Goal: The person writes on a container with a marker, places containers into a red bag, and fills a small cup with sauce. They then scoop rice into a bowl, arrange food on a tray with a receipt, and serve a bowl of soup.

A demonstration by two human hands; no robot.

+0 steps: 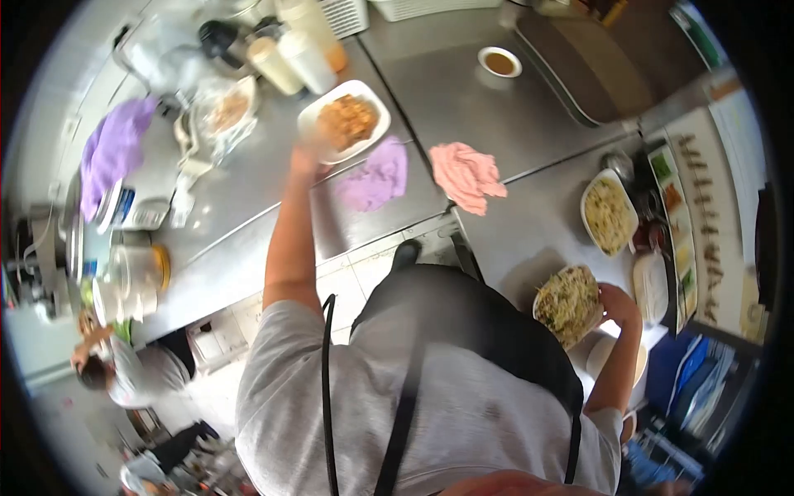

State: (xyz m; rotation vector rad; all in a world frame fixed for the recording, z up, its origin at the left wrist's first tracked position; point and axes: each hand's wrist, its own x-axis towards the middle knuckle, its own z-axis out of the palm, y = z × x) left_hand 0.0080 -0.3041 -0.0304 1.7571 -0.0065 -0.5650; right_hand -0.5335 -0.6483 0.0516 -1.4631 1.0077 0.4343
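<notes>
My left hand (309,150), smeared by motion, is at the near left edge of a white bowl of orange-brown food (379,135) on the steel counter; its fingers cannot be made out. A purple cloth (376,178) lies just below that bowl. On the right, my right hand (616,304) is closed on the edge of a bowl of shredded food (567,307), tilted above the counter. Another white bowl of pale food (609,212) stands beyond it. Between the two sides lies a pink cloth (467,176).
Squeeze bottles (306,62) and a plastic bag of food (227,114) stand at the upper left. A small sauce bowl (499,62) sits near a dark lid (583,62). Narrow ingredient trays (680,223) line the right. Another person (153,368) is at the lower left.
</notes>
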